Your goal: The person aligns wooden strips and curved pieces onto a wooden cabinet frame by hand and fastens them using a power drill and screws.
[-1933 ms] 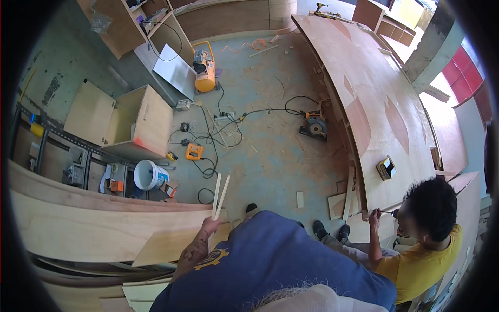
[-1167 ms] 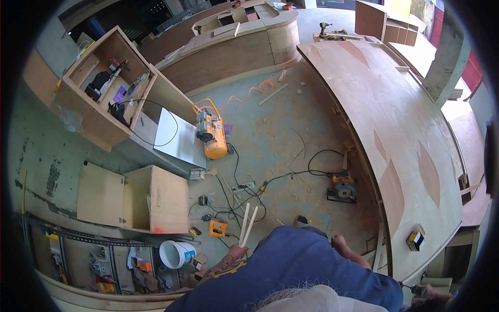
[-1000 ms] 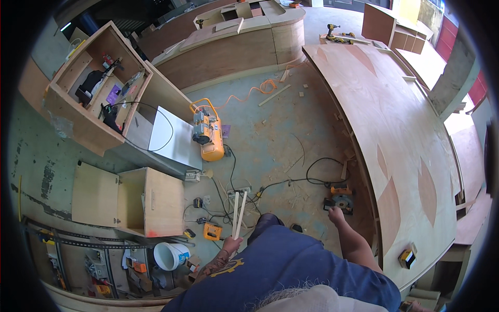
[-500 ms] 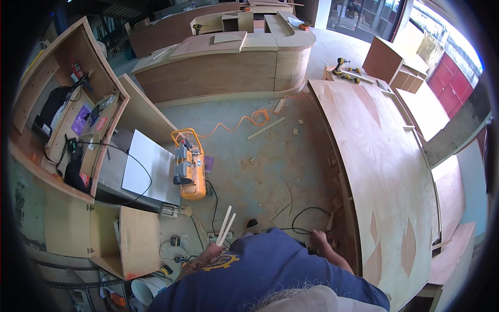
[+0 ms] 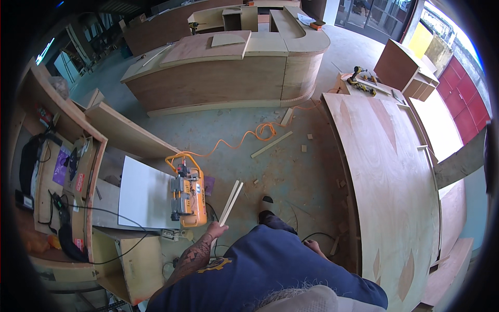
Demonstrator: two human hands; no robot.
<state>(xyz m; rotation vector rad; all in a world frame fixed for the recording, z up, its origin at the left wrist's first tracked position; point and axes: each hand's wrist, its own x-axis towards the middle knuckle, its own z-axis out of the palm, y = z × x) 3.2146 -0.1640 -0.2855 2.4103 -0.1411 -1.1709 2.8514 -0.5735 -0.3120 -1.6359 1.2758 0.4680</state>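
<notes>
My left hand (image 5: 215, 230) is closed around two narrow, pale wooden strips (image 5: 231, 202). The strips point up and away from me, side by side, with a slight gap at their far ends. Just beyond that hand stands an orange air compressor (image 5: 193, 200) with a tubular handle. My right hand (image 5: 312, 246) hangs low at my right side, close to a black cable on the floor. The shirt partly covers it, and its fingers are too small and hidden to read.
A curved wooden counter (image 5: 223, 78) stretches across the far side. On the right lies a long veneered panel (image 5: 390, 182). An orange hose (image 5: 231, 147), offcuts and a loose wooden strip (image 5: 272, 144) are on the floor. An open cabinet (image 5: 99, 156) holding tools is on the left.
I have moved forward, and one foot now shows ahead of me. My left hand has moved up in the view with the strips, closer to the compressor. My right hand has drawn back toward my body.
</notes>
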